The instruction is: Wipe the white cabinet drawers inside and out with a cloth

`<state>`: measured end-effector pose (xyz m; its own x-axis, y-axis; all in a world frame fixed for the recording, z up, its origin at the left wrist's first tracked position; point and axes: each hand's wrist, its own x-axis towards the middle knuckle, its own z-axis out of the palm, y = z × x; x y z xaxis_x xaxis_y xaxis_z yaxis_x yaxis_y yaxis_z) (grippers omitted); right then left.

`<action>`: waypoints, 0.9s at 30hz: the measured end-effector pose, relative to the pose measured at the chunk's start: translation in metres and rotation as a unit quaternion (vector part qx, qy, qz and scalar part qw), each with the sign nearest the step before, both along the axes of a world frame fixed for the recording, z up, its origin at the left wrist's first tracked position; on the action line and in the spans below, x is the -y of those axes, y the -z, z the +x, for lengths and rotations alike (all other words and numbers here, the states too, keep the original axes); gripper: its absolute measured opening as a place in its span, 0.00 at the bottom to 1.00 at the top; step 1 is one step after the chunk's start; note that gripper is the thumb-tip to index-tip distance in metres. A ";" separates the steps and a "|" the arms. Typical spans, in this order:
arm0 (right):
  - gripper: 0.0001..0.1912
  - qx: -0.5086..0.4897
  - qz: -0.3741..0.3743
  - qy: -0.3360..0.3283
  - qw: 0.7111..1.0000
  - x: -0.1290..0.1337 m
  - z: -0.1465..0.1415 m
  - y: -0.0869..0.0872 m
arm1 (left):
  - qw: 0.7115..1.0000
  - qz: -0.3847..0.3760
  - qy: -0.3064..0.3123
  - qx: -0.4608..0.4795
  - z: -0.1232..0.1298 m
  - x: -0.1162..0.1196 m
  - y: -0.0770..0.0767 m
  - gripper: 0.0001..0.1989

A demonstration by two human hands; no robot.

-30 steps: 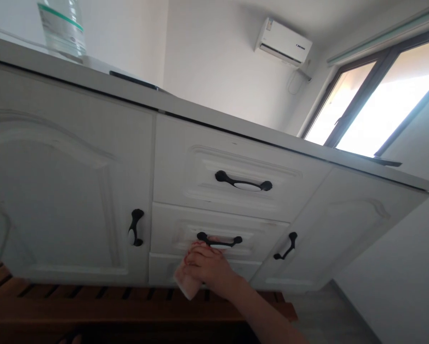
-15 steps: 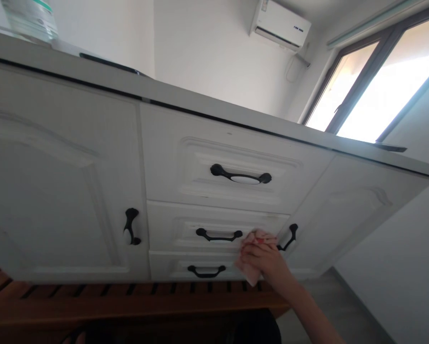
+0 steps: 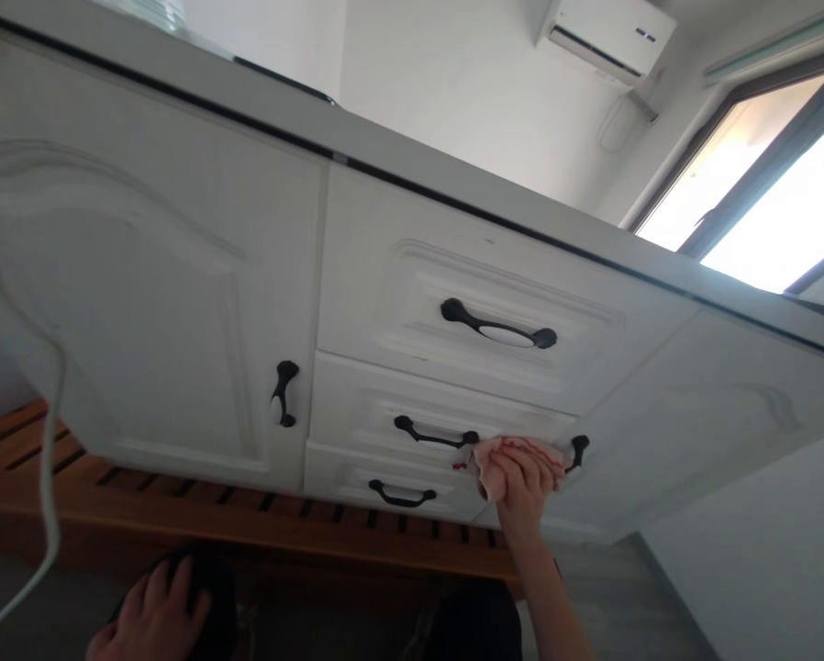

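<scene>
My right hand (image 3: 522, 482) presses a pink and red cloth (image 3: 498, 452) against the white cabinet front, at the right end of the middle drawer (image 3: 363, 390). The cloth lies between that drawer's black handle (image 3: 436, 437) and the black handle of the right door (image 3: 578, 452). The fingers are bent over the cloth. At the bottom left, my left hand (image 3: 154, 610) rests on my dark-clothed knee, its fingers spread and holding nothing. The top drawer's handle (image 3: 498, 328) and the bottom drawer's handle (image 3: 402, 496) are uncovered.
A slatted wooden bench (image 3: 247, 523) runs below the cabinet. A white cable (image 3: 52, 441) hangs at the left. Above the countertop edge (image 3: 412, 165) are a clear container (image 3: 154, 13) and a dark flat object (image 3: 284, 80). An air conditioner (image 3: 605, 41) and window are behind.
The view has shifted, bringing the cable and my left hand clearly into sight. My right hand with the cloth has moved slightly up and right along the drawer front, toward the right door handle.
</scene>
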<state>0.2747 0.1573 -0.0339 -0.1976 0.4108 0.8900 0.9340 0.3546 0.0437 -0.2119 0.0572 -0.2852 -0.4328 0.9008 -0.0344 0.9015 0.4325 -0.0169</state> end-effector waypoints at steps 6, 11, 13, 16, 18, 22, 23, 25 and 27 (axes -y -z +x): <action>0.11 -0.048 -0.085 0.024 0.995 0.023 -0.014 0.044 | 0.998 -0.030 0.025 -0.049 0.007 0.008 -0.028 0.32; 0.13 -0.059 -0.075 -0.112 0.989 0.018 -0.106 0.033 | 0.998 -0.016 0.028 -0.048 0.013 0.011 -0.029 0.31; 0.14 -0.032 -0.059 -0.169 0.983 0.008 -0.159 0.035 | 0.999 -0.013 0.030 -0.039 0.012 0.012 -0.029 0.31; 0.15 0.055 -0.103 -0.211 0.971 -0.015 -0.234 0.047 | 0.999 -0.019 0.031 -0.040 0.009 0.015 -0.032 0.31; 0.17 0.167 -0.175 -0.222 0.945 -0.032 -0.268 0.056 | 0.999 -0.021 0.027 -0.040 0.006 0.016 -0.033 0.31; 0.19 0.270 -0.238 -0.241 0.901 -0.045 -0.279 0.068 | 1.000 -0.007 0.010 -0.022 -0.001 0.018 -0.033 0.31; 0.18 0.270 -0.246 -0.239 0.900 -0.042 -0.271 0.070 | 1.000 -0.002 0.008 -0.021 -0.003 0.018 -0.032 0.32; 0.18 0.252 -0.253 -0.226 0.906 -0.033 -0.243 0.072 | 0.999 0.012 0.014 -0.026 -0.006 0.020 -0.026 0.32; 0.18 0.195 -0.234 -0.204 0.930 -0.019 -0.202 0.074 | 0.998 0.032 0.041 -0.033 -0.005 0.021 -0.016 0.32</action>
